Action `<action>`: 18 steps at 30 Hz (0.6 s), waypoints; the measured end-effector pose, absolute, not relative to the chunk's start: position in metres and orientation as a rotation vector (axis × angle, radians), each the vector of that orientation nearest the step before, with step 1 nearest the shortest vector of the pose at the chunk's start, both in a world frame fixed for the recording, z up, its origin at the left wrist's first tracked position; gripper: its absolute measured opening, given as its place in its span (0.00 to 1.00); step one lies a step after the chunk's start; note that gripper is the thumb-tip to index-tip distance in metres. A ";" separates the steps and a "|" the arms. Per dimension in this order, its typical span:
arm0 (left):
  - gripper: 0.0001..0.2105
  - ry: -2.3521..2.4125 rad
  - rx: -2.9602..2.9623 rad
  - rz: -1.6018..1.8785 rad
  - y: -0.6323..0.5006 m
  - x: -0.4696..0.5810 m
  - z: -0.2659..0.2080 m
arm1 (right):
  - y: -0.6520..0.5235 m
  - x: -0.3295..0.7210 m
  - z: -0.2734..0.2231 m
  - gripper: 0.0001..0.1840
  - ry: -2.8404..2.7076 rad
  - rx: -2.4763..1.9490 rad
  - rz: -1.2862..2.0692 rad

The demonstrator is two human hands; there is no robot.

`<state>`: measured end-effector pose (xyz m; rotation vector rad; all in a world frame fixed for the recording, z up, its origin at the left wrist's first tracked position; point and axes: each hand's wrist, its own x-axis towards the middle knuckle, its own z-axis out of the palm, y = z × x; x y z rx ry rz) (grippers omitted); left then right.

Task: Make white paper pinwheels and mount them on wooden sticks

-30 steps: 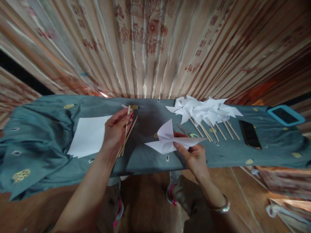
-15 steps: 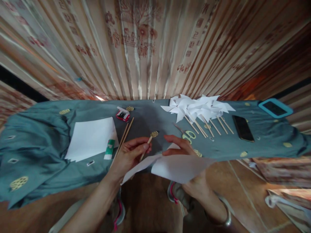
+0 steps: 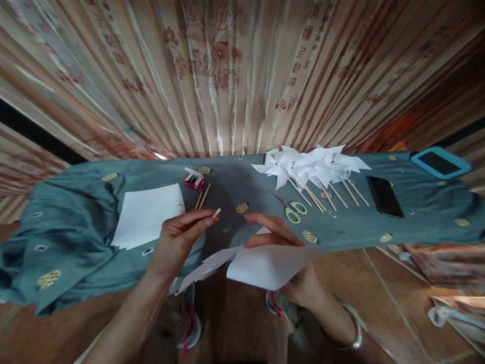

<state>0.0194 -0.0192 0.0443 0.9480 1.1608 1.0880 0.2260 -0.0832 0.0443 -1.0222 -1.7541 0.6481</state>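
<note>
While I watch from a distance, with twelve o'clock pointing away from the wearer, the left hand (image 3: pixel 182 235) has thumb and forefinger pinched firmly on a pale wooden stick (image 3: pixel 216 213), its tip poking out towards two o'clock; that grip likely gives fine control of the end. Half curled, with forefinger raised, the right hand (image 3: pixel 281 234) has hold of a white folded-paper pinwheel (image 3: pixel 267 266); I cannot see the thumb. That paper hangs between both hands over the near edge of the grey-green cloth-covered counter (image 3: pixel 235 184), held lightly, I judge, to spare its bowed vanes. From the right hand, yellow-green-handled metal scissors (image 3: pixel 293 212) lie close by at one o'clock; beyond them, a cluster of white paper pinwheels (image 3: pixel 316 164) points its sticks nearward, probably so the vanes stay out of the way. From the left hand, a stack of white paper sheets (image 3: pixel 151 215) sits towards ten o'clock and a small red-and-white box (image 3: pixel 194 180) near twelve, apparently within easy reach.
</note>
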 end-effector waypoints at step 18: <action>0.07 0.965 0.994 0.911 -0.041 0.034 0.048 | -0.084 0.220 0.043 0.12 -1.732 -1.101 0.580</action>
